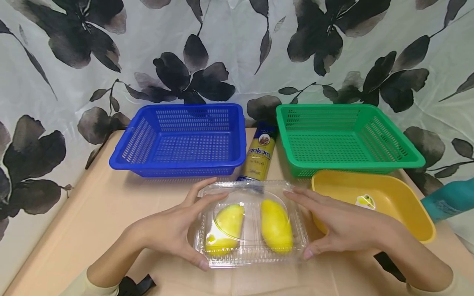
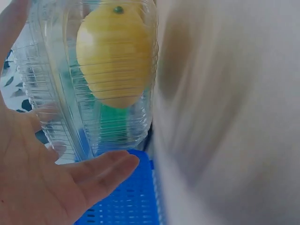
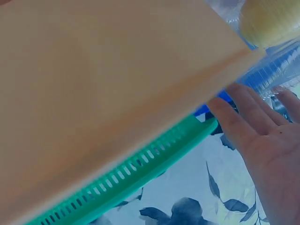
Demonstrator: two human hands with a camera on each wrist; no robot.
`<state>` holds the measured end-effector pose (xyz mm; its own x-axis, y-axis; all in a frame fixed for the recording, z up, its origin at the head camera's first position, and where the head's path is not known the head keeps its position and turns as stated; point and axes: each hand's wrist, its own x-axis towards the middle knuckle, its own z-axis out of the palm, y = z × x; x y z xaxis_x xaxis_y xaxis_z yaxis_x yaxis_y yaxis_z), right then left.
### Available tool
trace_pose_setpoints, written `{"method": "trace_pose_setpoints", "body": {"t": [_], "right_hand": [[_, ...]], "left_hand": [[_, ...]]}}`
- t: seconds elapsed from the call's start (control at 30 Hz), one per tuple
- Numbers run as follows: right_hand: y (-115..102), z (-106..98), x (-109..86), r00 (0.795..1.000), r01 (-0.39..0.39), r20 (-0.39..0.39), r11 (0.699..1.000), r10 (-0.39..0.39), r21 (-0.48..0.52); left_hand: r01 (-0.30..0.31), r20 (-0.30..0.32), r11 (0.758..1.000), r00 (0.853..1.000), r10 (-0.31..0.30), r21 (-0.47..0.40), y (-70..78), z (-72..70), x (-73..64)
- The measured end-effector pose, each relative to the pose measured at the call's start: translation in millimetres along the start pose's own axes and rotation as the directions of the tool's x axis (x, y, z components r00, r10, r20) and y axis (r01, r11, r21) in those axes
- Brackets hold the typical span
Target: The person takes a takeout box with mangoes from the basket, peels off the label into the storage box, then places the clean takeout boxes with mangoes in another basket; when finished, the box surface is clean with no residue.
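Note:
A clear plastic clamshell box (image 1: 252,246) sits on the table near its front edge, with two yellow fruits (image 1: 275,225) inside. My left hand (image 1: 174,230) lies against the box's left side and my right hand (image 1: 333,226) against its right side. Fingers are fairly straight along the lid edges and the thumbs touch the near corners. In the left wrist view the box (image 2: 61,93) and one yellow fruit (image 2: 115,56) sit just past my open palm (image 2: 42,183). The right wrist view shows straight fingers (image 3: 234,124) reaching to the box's edge (image 3: 276,65).
A blue basket (image 1: 181,139) stands at the back left and a green basket (image 1: 344,137) at the back right, both empty. A yellow pasta packet (image 1: 261,154) lies between them. A yellow tray (image 1: 374,203) sits right of the box, with a teal bottle (image 1: 448,201) beyond it.

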<state>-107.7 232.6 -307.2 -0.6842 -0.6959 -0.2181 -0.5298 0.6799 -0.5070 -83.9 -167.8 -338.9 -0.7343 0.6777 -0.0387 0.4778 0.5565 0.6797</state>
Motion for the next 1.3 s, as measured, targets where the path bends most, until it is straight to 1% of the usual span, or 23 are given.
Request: {"method": "trace_pose_setpoints", "body": {"t": [0.17, 0.33, 0.57, 0.63, 0.7, 0.83, 0.9, 0.97, 1.13, 1.2, 1.3], "right_hand": [[-5.3, -7.4, -3.2, 0.999, 0.038, -0.02, 0.999, -0.038, 0.016], [-11.9, -19.1, -8.1, 0.999, 0.022, -0.046, 1.0, -0.021, 0.004], [-14.0, -36.8, -17.5, 0.985, 0.056, -0.162, 0.997, -0.064, -0.055], [-13.2, -39.8, -18.3, 0.982, 0.049, -0.177, 0.997, -0.059, -0.061], [-11.6, -42.1, -18.6, 0.982, 0.048, -0.183, 0.998, -0.056, -0.048], [-7.2, -47.7, -20.4, 0.979, 0.053, -0.199, 0.999, -0.053, -0.003], [-4.3, -51.3, -22.0, 0.974, 0.069, -0.215, 0.998, -0.068, 0.001], [-1.3, -54.8, -23.8, 0.966, 0.093, -0.244, 0.996, -0.091, -0.003], [9.9, -60.6, -25.2, 0.935, 0.162, -0.319, 0.987, -0.159, -0.015], [15.1, -61.4, -25.4, 0.924, 0.173, -0.343, 0.985, -0.168, -0.017], [22.1, -63.3, -25.9, 0.912, 0.177, -0.373, 0.984, -0.169, -0.014]], "left_hand": [[-0.014, -0.047, 1.0, 0.999, 0.014, 0.017, 6.4, -6.0, -4.9], [-0.03, -0.082, 0.999, 0.996, 0.033, 0.032, 11.6, -10.6, -4.9], [-0.041, -0.139, 0.998, 0.989, 0.048, 0.052, 25.4, -23.2, 4.1], [-0.046, -0.159, 0.996, 0.986, 0.057, 0.07, 28.0, -27.6, 8.3], [-0.067, -0.182, 0.994, 0.98, 0.082, 0.087, 28.6, -30.9, 13.0], [-0.118, -0.23, 0.986, 0.963, 0.143, 0.119, 27.8, -34.3, 24.8], [-0.145, -0.251, 0.982, 0.953, 0.172, 0.123, 26.4, -34.0, 32.1], [-0.166, -0.274, 0.978, 0.942, 0.194, 0.124, 25.8, -33.5, 39.8], [-0.183, -0.323, 0.975, 0.922, 0.215, 0.126, 28.7, -31.6, 57.3], [-0.186, -0.335, 0.974, 0.916, 0.219, 0.128, 31.8, -32.0, 64.0], [-0.207, -0.345, 0.969, 0.907, 0.241, 0.134, 34.8, -33.0, 76.2]]}}
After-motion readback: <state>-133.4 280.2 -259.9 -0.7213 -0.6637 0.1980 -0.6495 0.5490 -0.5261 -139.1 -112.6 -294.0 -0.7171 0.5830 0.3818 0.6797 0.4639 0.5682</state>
